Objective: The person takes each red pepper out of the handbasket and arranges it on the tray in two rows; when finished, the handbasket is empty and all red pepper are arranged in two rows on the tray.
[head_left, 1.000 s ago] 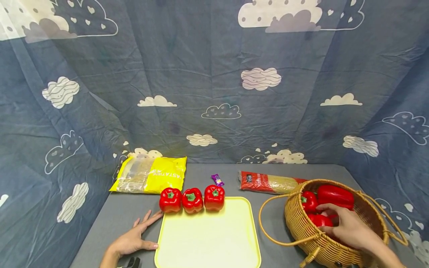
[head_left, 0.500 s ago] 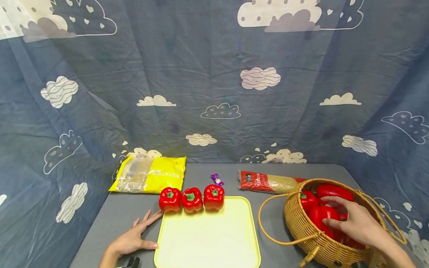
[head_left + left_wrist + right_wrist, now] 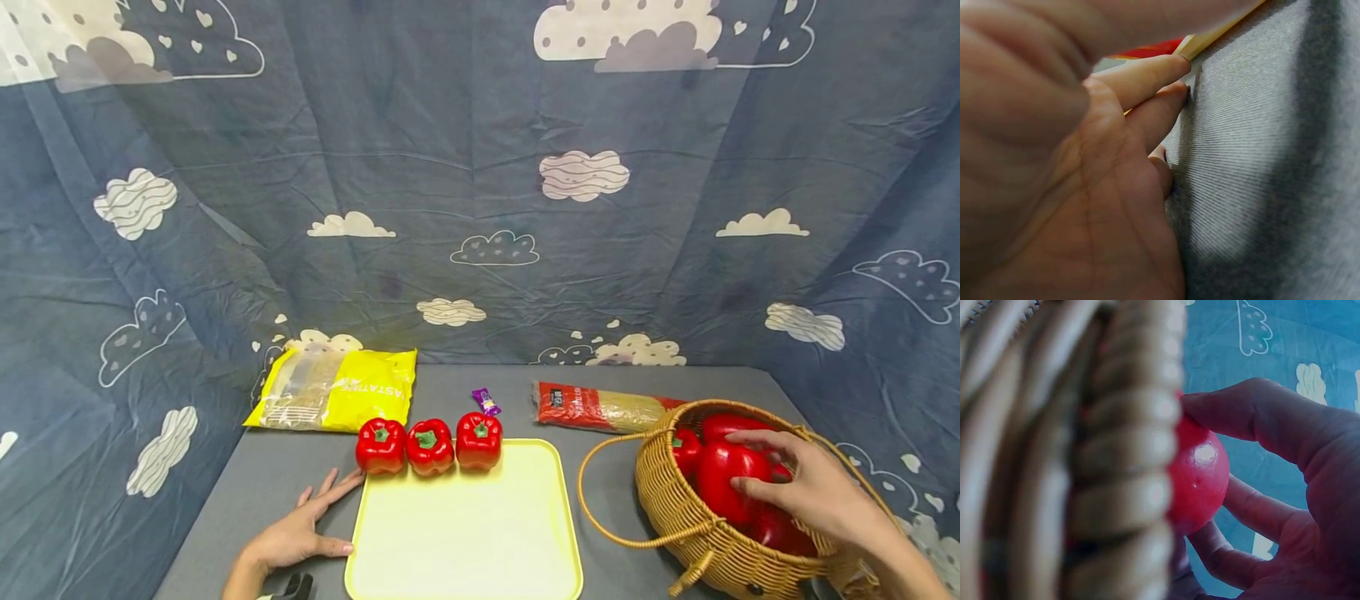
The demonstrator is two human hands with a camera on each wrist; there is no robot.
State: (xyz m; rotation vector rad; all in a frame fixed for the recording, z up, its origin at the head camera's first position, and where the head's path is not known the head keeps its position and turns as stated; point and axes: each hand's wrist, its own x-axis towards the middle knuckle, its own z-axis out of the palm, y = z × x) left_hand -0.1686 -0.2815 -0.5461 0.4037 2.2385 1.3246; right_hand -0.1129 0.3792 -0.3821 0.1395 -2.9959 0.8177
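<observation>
In the head view my right hand [image 3: 821,487] is over the woven basket [image 3: 671,504], thumb and fingers curved round a shiny red bell pepper [image 3: 722,485]. The right wrist view shows that red pepper [image 3: 1200,478] between thumb and fingers, partly hidden by the blurred wicker rim [image 3: 1132,450]. Other red peppers lie in the basket around it. My left hand [image 3: 300,529] rests on the table, fingers spread, with thumb and index tips at the left edge of the pale yellow tray [image 3: 465,533]. Three red bell peppers [image 3: 431,448] stand in a row along the tray's far side.
Behind the tray lie a yellow pasta bag [image 3: 367,387], a small purple-wrapped sweet [image 3: 486,402] and a red pack of long noodles [image 3: 600,408]. One basket handle [image 3: 588,500] sticks out toward the tray. Cloud-patterned cloth [image 3: 480,183] hangs round the grey table.
My right hand has risen a little and shifted right inside the basket, and the gripped pepper has come up with it, showing more. My left hand has stayed put.
</observation>
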